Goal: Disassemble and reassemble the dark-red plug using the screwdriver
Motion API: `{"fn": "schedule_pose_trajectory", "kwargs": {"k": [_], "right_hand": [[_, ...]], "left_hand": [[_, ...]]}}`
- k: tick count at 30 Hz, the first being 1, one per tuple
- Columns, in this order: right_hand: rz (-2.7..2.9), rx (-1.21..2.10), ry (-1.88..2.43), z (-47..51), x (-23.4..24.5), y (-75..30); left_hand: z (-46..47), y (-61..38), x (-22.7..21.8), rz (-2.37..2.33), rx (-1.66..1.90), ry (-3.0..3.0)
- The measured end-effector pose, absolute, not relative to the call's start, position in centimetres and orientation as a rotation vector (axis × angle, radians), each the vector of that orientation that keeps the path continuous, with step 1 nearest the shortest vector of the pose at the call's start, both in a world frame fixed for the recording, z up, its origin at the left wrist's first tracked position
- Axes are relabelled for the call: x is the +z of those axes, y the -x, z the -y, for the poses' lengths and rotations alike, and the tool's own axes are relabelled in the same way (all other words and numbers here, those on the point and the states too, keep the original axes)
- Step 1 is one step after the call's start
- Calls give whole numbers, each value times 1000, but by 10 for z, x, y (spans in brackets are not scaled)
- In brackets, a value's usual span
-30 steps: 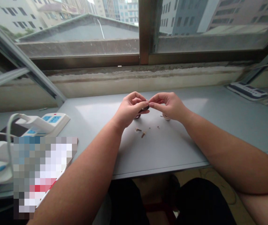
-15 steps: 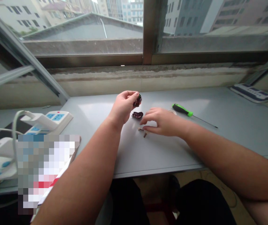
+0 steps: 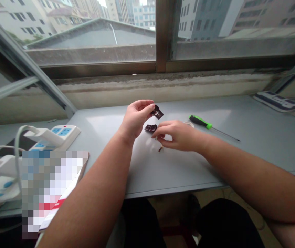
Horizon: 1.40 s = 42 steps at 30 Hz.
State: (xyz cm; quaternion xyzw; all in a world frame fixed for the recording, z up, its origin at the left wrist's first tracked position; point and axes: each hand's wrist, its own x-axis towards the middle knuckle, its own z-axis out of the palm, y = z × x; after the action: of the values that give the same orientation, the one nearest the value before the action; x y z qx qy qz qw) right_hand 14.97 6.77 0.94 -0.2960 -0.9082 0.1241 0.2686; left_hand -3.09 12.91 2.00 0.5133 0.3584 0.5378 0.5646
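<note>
My left hand (image 3: pixel 138 117) is closed, with thumb and fingers pinching a dark plastic shell piece (image 3: pixel 158 113) above the table. Its hollow side shows a light, metallic-looking part. Just below, a second dark shell piece (image 3: pixel 150 128) lies on the table with its hollow side up. The fingers of my right hand (image 3: pixel 174 135) are pinched at the tabletop beside that second shell, around a small pale metal piece mostly hidden by the fingertips. Close under these fingers rests another small brass-coloured piece (image 3: pixel 160 148).
A green and black screwdriver (image 3: pixel 201 122) lies right of my right hand, beside a partly hidden white ring (image 3: pixel 188 124). Power strips stand at left (image 3: pixel 66 134) and far right (image 3: pixel 276 101). A blurred-out flat item (image 3: pixel 70 184) lies at left. The grey table (image 3: pixel 147 179) ends near my legs.
The left hand has turned the dark shell piece, so its hollow side now shows. My right hand's fingers have come together on one of the two small pieces.
</note>
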Motion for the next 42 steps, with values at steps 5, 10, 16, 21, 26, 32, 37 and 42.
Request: {"fn": "schedule_pose_trajectory", "kwargs": {"k": [5,10,16,21,26,32,37,42], "right_hand": [[2088,340,851,-81,19,-176],[1810,569,957,-104,3,-189],[1667,781,943,-110,-4,-188],[1610,798,903,-109,-3,-187],[1654,715,876,-109,-4,-186],[1719,553,830,-108,-3,-185],[1784,413,847,-107,-1,-187],[1867,238,834,-103,4,-188]], "left_hand": [[-130,31,19,-827,1251,-1186],[-132,31,14,-800,1255,-1154],[-127,29,17,-746,1157,-1166],[-125,27,17,-702,1147,-1179],[-124,25,16,-674,1126,-1189],[-122,24,17,-669,1117,-1189],[-120,24,18,-685,1109,-1201],[-119,23,18,-697,1099,-1247]]}}
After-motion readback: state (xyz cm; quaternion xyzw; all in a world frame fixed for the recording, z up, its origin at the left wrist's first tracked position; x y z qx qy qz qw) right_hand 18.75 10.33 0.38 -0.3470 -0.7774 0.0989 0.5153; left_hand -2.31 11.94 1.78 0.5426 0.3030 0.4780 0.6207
